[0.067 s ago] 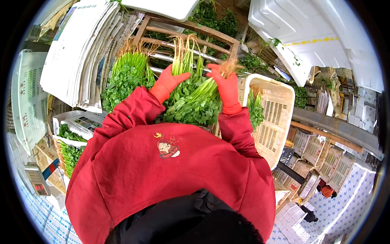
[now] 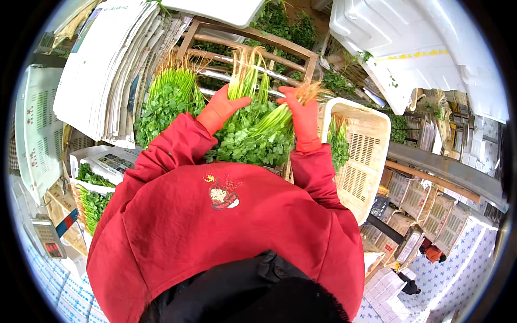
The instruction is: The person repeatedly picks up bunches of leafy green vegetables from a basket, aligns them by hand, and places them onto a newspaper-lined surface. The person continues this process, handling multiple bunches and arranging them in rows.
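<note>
One bunch of greens (image 2: 272,123) is clamped in your gloved right hand (image 2: 305,116), its roots toward the right edge of the rack (image 2: 311,67) and its leaves slanting back toward you. Your left hand (image 2: 219,110), apart from the right, lies against the middle bunch (image 2: 245,83), thumb over its stems; whether it grips them cannot be told. That bunch's roots point at the rack's far edge. The left bunch (image 2: 172,96) sits by the left edge, beside the papers (image 2: 102,70). Just past the right edge, a crate (image 2: 371,142) has more greens (image 2: 338,144) inside.
</note>
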The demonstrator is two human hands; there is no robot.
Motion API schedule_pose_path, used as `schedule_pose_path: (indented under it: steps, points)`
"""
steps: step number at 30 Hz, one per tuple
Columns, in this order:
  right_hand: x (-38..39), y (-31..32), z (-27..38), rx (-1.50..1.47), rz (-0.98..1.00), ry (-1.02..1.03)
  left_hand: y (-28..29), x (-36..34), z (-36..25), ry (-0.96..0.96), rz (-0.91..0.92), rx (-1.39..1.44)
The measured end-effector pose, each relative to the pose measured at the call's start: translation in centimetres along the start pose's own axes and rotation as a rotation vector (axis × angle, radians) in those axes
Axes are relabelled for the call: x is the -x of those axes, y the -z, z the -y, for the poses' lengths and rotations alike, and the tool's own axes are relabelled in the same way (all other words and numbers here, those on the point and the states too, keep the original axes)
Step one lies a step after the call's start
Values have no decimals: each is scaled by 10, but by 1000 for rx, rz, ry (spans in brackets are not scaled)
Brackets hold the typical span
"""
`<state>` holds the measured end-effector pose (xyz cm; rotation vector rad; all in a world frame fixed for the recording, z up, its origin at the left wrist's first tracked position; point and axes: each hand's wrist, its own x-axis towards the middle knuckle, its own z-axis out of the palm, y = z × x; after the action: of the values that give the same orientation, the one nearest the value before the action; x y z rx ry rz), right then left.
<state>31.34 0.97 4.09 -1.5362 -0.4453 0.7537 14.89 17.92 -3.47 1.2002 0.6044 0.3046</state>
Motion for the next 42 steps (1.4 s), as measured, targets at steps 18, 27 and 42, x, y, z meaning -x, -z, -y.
schedule_pose_path:
  steps: [18, 27, 42]
  points:
    - [-11, -5, 14, -35, 258, -36, 9, 5, -7, 101, 155, 157]
    - [14, -5, -8, 81, 77, 71, -5, 20, -61, -258, 581, -831]
    - [2, -8, 1, -153, 61, 20, -30, -1, -13, -626, 217, -901]
